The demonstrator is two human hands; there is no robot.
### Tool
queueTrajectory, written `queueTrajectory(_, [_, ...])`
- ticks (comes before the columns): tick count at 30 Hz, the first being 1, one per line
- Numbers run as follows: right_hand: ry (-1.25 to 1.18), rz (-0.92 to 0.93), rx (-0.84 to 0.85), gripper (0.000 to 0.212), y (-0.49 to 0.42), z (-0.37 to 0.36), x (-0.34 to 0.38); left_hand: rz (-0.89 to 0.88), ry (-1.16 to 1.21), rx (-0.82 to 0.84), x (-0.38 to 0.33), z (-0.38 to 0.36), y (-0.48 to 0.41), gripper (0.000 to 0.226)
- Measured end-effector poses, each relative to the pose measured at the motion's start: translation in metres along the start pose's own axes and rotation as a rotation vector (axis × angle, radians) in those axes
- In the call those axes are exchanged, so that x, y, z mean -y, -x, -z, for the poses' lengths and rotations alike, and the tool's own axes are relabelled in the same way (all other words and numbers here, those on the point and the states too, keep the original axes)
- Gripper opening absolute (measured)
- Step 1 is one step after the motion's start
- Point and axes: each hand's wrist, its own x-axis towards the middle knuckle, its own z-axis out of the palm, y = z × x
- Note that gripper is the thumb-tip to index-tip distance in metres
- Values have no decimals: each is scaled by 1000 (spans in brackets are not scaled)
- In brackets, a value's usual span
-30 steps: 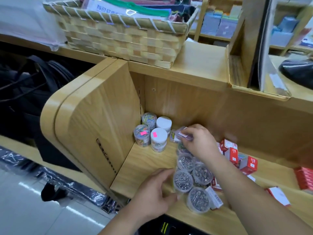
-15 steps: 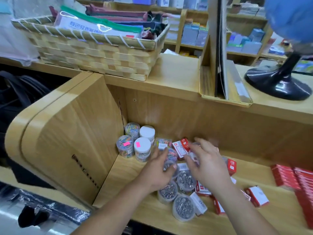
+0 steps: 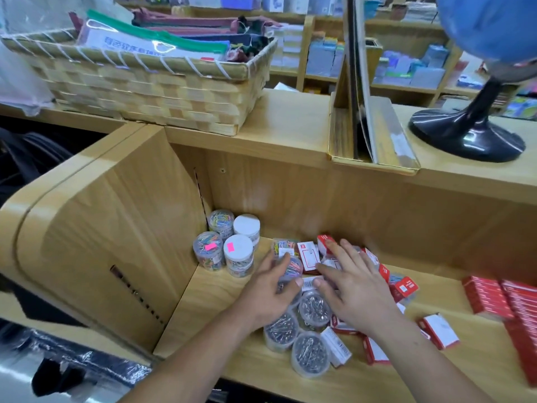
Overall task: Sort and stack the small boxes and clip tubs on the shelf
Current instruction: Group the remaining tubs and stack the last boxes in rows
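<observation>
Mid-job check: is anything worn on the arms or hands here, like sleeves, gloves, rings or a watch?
Nothing shows. The left hand and right hand are ungloved, no rings visible; the left forearm and right forearm are bare to the frame edge, with no sleeve, watch or wristband.

4 clip tubs (image 3: 238,248) upright in shelf (image 3: 209,309) corner; pin tubs (image 3: 310,353) & red/white boxes (image 3: 438,334) scattered mid-shelf.
</observation>
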Motion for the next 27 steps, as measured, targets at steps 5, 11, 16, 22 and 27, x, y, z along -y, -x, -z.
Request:
queueTrajectory(5, [-8,-48,-26,53,5,3,-3,6,-69,3,-7,-3,-7,72])
queueTrajectory(11, [23,-52,-146,34,6,7,4,-35,-114,7,-22,-13,-7,62])
queueTrajectory(16, [-136,15,-123,44,-2,7,24,-102,-79,-158,-16,10,18,39])
queueTrajectory(22, [-173,7,151,57,-3,-2,37,-48,109,-122,19,9,86,55])
queueTrajectory(27, [-230,-28,148,48,-10,6,28,-99,188,-74,17,-12,91,77])
